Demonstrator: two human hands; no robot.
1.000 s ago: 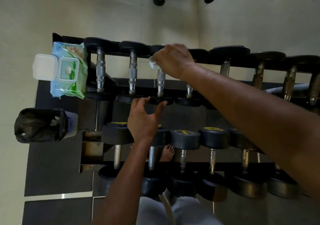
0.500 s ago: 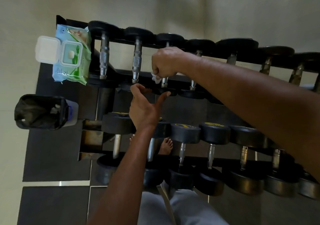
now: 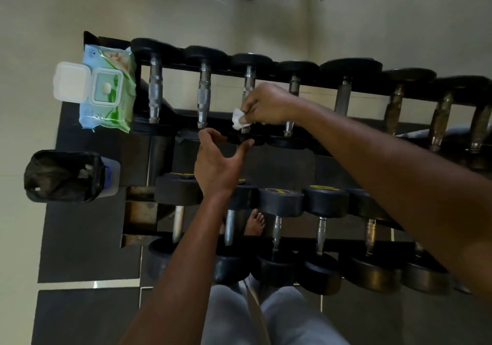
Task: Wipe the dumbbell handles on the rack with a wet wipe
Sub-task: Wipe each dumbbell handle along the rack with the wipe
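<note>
Setting: a pale tiled floor (image 3: 80,12) with dark mats (image 3: 85,243), seen from above; a black two-tier dumbbell rack (image 3: 415,95) runs left to right.
Upper tier: nine dumbbells visible; the four at the left have bright metal handles, the three at the far right look tarnished.
Lower tier: at least six dumbbells with black round heads, three of which show yellow markings on top; the row's right end is hidden behind the right forearm.
Right hand: the right hand (image 3: 266,105) grips the third dumbbell handle (image 3: 249,77) from the left on the upper tier, near its lower end, with a white wet wipe (image 3: 238,119) bunched in its fingers against the metal.
Left hand: the left hand (image 3: 217,163) is spread and relaxed, grasping nothing, thumb and fingertips at the near head (image 3: 241,138) of that same dumbbell.
Wipes pack: one green-and-blue pack of wipes (image 3: 106,89) lies on the rack's left end, its white lid (image 3: 70,82) flipped back.
Bin: one small bin lined with a black bag (image 3: 62,175) stands on the floor left of the rack.
Person: grey trousers and one bare foot (image 3: 254,223) show beneath the lower tier.
</note>
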